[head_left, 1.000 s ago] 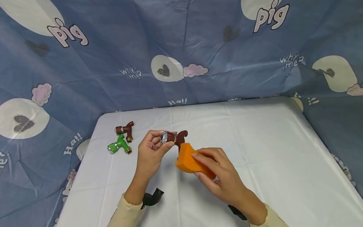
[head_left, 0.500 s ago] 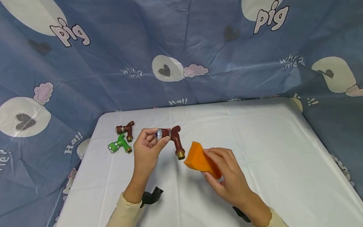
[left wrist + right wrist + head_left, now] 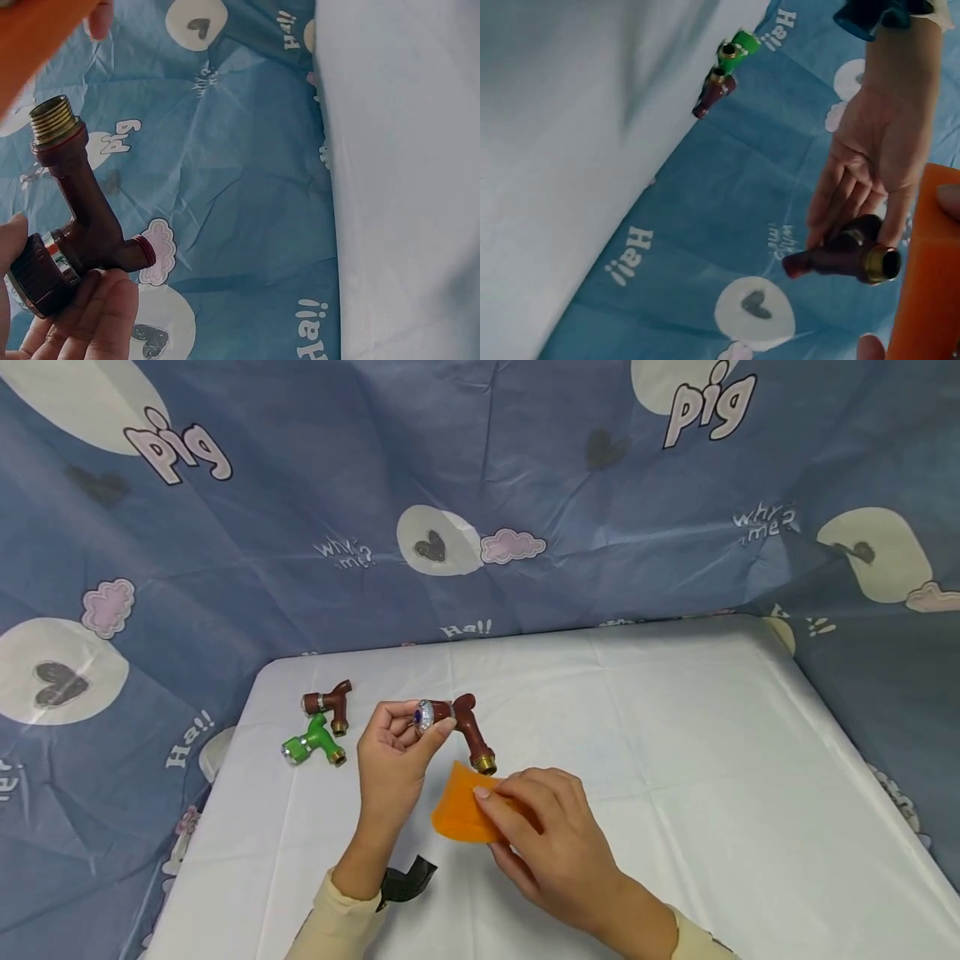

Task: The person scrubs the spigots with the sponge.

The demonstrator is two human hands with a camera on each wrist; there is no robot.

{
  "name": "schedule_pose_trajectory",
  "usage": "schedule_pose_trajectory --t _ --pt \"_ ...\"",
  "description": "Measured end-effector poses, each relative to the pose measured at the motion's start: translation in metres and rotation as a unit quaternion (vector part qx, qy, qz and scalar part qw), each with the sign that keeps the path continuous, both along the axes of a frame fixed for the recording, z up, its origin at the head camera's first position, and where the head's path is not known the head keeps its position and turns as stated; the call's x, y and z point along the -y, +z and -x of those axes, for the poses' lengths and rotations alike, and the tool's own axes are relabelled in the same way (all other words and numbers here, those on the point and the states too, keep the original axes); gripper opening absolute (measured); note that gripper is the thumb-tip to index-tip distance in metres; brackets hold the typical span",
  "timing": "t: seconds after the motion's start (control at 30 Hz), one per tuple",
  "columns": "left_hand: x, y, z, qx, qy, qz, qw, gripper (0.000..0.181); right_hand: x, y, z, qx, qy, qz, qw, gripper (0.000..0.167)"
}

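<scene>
My left hand [image 3: 393, 760] pinches a dark red-brown faucet [image 3: 468, 727] by its handle end, above the table. The handle has a silver cap with a blue centre, and the brass threaded end [image 3: 54, 122] points toward my right side. An orange sponge [image 3: 467, 810] is gripped between thumb and fingers of my right hand [image 3: 558, 843]. In the head view the sponge lies just below the brass end; whether they touch I cannot tell. From the right wrist view, the sponge [image 3: 930, 277] stands beside the faucet's threaded opening [image 3: 883, 264].
Another brown faucet [image 3: 330, 706] and a green faucet [image 3: 315, 743] lie close together at the table's left. The white-covered table [image 3: 675, 718] meets a blue printed cloth [image 3: 570, 468] at the back and sides. A black strap [image 3: 407, 881] hangs at my left wrist.
The sponge first covered the faucet's threaded end, then pulled away right, and now sits lower and further left below it. The faucet rose a little and its brass end came into sight.
</scene>
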State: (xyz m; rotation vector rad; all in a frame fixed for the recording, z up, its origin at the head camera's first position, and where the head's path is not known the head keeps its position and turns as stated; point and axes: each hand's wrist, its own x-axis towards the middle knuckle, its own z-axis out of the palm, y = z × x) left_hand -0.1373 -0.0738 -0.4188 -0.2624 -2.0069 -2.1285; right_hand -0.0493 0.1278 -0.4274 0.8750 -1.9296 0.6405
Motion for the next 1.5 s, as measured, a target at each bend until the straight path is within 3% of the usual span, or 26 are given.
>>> schedule_pose_trajectory --t 0.27,0.5,0.7,0.93,1.1,1.23,1.5 --pt "0.001 0.002 0.001 0.012 0.019 -0.005 0.9997 0.037 -0.008 -0.017 0.000 0.035 -0.022 -0.017 0.9990 0.032" --pt "0.002 0.003 0.001 0.018 0.017 -0.016 0.9996 0.035 -0.025 -0.030 -0.002 0.093 -0.029 -0.020 0.9950 0.034" --pt "0.001 0.002 0.002 0.013 0.010 -0.025 0.9996 0.034 -0.041 -0.024 0.001 0.100 -0.040 0.035 0.9935 0.038" --pt "-0.003 0.000 0.001 0.012 -0.003 -0.022 0.9997 0.037 -0.038 -0.009 0.004 0.082 0.003 0.090 0.9926 0.041" --pt "-0.006 -0.001 -0.001 0.016 -0.004 -0.008 0.9998 0.038 -0.024 0.000 0.004 0.053 0.031 0.066 0.9959 0.039" --pt "-0.007 -0.001 -0.002 0.018 -0.007 -0.001 0.9998 0.037 -0.016 0.002 0.006 0.045 0.032 0.041 0.9977 0.036" --pt "-0.007 0.000 -0.002 0.023 -0.013 0.007 0.9996 0.038 -0.025 -0.007 0.009 0.088 0.010 0.032 0.9956 0.037"
